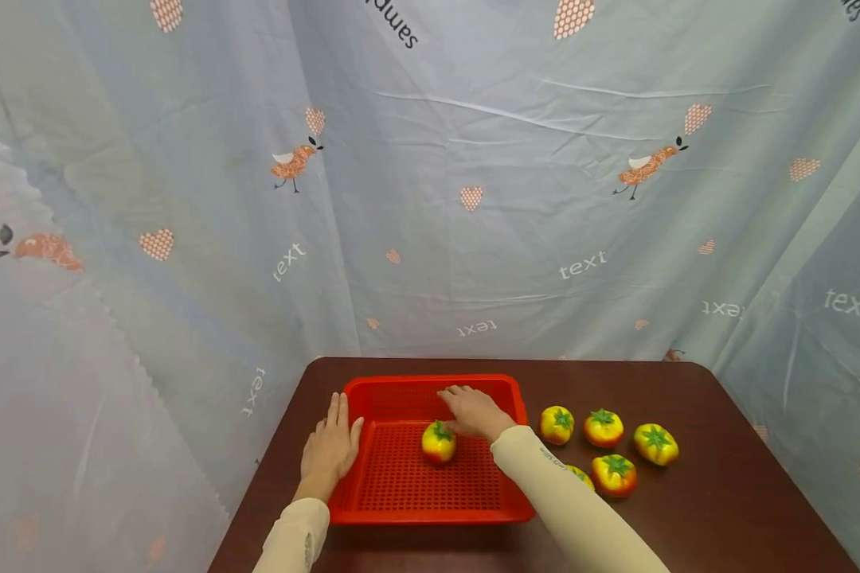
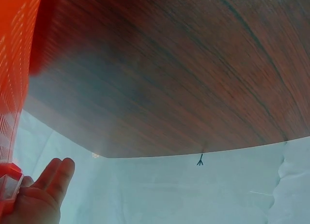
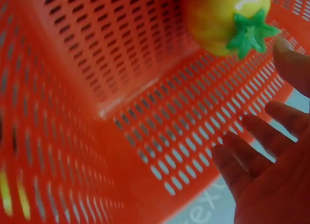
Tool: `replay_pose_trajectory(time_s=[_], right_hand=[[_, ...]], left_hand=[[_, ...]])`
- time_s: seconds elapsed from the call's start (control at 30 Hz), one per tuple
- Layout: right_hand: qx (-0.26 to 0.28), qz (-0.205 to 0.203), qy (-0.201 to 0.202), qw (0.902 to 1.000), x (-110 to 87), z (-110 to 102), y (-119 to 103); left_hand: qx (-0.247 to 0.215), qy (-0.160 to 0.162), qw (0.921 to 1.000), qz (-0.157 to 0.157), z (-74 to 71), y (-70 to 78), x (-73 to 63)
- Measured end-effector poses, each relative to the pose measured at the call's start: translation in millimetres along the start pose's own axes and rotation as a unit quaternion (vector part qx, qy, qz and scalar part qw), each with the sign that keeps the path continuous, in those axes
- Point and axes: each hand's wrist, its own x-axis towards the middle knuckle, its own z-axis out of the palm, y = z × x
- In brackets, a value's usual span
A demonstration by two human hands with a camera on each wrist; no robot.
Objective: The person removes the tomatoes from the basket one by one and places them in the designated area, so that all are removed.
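A red plastic basket (image 1: 430,515) with slotted walls and floor stands on the dark table. Inside it sits one yellow-and-red fruit (image 1: 439,447) with a green leafy cap, like a toy tomato. My left hand (image 1: 332,446) rests against the basket's left rim, fingers straight; in the left wrist view that hand (image 2: 41,197) is beside the rim. Over the basket's right part, my right hand (image 1: 473,411) has its fingers spread and holds nothing. In the right wrist view the fruit (image 3: 218,20) lies close to the thumb of this hand (image 3: 276,161); whether they touch I cannot tell.
Several similar fruits lie on the table right of the basket, among them one near the back (image 1: 557,425), one at the far right (image 1: 656,444) and one partly behind my right sleeve (image 1: 579,476). A patterned curtain (image 1: 473,239) hangs behind the table (image 1: 717,509).
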Motion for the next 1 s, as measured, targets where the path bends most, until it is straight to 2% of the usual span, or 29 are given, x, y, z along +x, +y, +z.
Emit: replay_pose_trajectory(time_s=[0.27,0.53,0.63,0.87,1.0], right_hand=[[0.035,0.059,-0.044,0.9967,8.0,13.9,-5.2],[0.139,0.091,-0.089,0.9821,6.1,27.2,-9.5],[0.152,0.081,-0.091,0.981,6.6,31.4,-10.7],[0.132,0.005,-0.063,0.9893,10.1,36.0,-13.3],[0.108,-0.014,-0.063,0.9921,11.1,37.7,-17.5]], left_hand=[[-0.013,0.003,0.9999,-0.004,1.5,12.0,2.5],[0.006,0.004,1.0,-0.007,0.3,14.6,2.8],[0.009,0.005,0.9999,-0.004,-0.1,13.7,2.3],[0.013,0.001,0.9999,-0.003,-1.9,8.7,-0.2],[0.035,-0.008,0.9994,-0.004,-3.3,3.5,-1.5]])
